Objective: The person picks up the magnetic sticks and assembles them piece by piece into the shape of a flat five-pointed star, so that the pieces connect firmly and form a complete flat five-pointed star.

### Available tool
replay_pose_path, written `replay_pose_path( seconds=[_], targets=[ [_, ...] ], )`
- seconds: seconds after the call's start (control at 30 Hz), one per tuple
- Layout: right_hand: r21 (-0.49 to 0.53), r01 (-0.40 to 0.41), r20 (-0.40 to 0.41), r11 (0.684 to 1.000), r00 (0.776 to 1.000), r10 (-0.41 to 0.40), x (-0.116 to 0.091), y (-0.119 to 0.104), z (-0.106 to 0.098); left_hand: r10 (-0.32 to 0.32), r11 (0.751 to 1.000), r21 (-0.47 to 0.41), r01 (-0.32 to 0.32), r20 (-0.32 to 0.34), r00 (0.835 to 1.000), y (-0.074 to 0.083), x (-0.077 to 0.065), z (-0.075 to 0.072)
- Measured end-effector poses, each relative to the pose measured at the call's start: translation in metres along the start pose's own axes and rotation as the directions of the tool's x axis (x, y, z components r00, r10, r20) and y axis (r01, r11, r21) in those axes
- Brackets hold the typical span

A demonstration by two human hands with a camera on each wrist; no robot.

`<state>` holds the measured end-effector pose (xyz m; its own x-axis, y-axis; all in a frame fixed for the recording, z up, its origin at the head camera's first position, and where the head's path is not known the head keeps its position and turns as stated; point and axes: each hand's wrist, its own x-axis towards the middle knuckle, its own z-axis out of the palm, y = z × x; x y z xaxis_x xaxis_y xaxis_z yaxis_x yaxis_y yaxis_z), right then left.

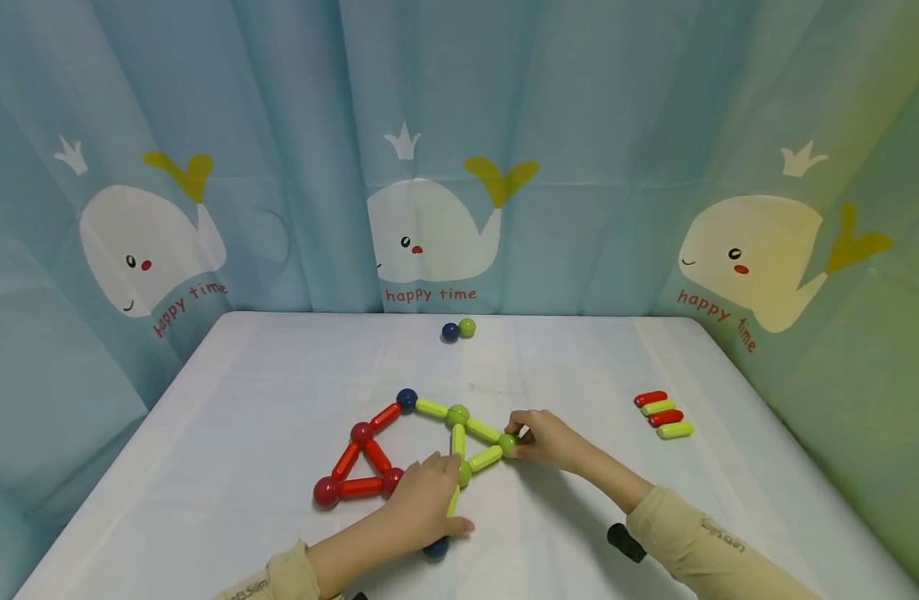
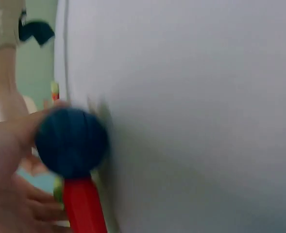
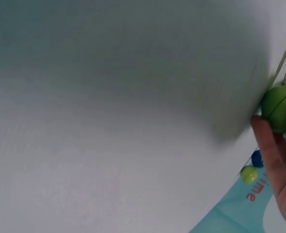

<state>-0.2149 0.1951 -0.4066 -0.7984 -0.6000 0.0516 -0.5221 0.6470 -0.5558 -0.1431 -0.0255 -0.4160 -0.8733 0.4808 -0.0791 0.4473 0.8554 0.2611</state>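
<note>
A flat frame of magnetic sticks and balls lies on the white table [image 1: 264, 392]. Its left part has red sticks [image 1: 362, 487] and red balls [image 1: 327, 492]; the right part has yellow-green sticks [image 1: 483, 430] and green balls [image 1: 458, 415]. A dark blue ball [image 1: 407, 400] joins both parts at the far side. My right hand [image 1: 545, 440] pinches the rightmost green ball [image 3: 277, 109] between thumb and fingers. My left hand [image 1: 427, 502] reaches over the near side, fingertips at the lower green ball [image 1: 464, 474], thumb held away. Below its palm shows another blue ball [image 2: 71, 142] with a red stick [image 2: 85, 206].
A loose blue ball [image 1: 450, 332] and green ball [image 1: 467, 327] sit together near the back edge. Several red and yellow-green sticks [image 1: 663, 415] lie in a row at the right. A curtain [image 1: 594, 125] printed with whales surrounds the table.
</note>
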Motion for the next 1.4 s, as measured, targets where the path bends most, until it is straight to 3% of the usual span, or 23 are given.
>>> replay_pose_path(
  seconds=[0.13, 0.27, 0.4, 0.57, 0.73, 0.97, 1.07, 1.3, 1.4],
  targets=[
    [-0.028, -0.033, -0.013, 0.999, 0.999, 0.032, -0.011, -0.008, 0.001, 0.024, 0.998, 0.064, -0.03, 0.082, 0.996, 0.006, -0.01, 0.003],
    [-0.045, -0.054, 0.001, 0.998, 0.999, 0.054, -0.024, -0.015, 0.0, 0.063, 0.994, 0.087, -0.072, 0.102, 0.993, 0.003, -0.01, 0.006],
    [-0.021, -0.045, 0.057, 0.999, 0.997, 0.046, -0.031, -0.015, -0.005, 0.148, 0.983, 0.095, -0.154, 0.067, 0.987, -0.013, -0.007, 0.008],
    [-0.027, 0.033, 0.084, 0.999, 0.996, -0.031, -0.038, -0.014, -0.011, 0.263, 0.952, 0.175, -0.25, -0.056, 0.963, -0.037, -0.003, 0.009],
    [-0.158, 0.088, 0.005, 0.984, 0.996, -0.088, -0.044, -0.008, -0.025, 0.321, 0.939, 0.159, -0.303, -0.1, 0.942, -0.052, 0.002, 0.007],
    [-0.307, 0.071, -0.11, 0.949, 0.988, -0.11, -0.058, 0.02, -0.046, 0.302, 0.953, -0.037, -0.301, 0.004, 0.953, -0.075, 0.0, -0.005],
    [-0.339, 0.083, -0.134, 0.937, 0.982, -0.136, -0.063, 0.036, -0.056, 0.301, 0.95, -0.092, -0.299, 0.011, 0.954, -0.088, -0.002, -0.011],
    [-0.427, 0.067, -0.229, 0.902, 0.957, -0.179, -0.083, 0.067, -0.079, 0.331, 0.941, -0.056, -0.335, -0.066, 0.941, -0.106, -0.004, -0.017],
    [-0.44, 0.028, -0.26, 0.898, 0.953, -0.157, -0.096, 0.081, -0.086, 0.334, 0.94, -0.034, -0.338, -0.093, 0.938, -0.109, -0.005, -0.019]
  ],
)
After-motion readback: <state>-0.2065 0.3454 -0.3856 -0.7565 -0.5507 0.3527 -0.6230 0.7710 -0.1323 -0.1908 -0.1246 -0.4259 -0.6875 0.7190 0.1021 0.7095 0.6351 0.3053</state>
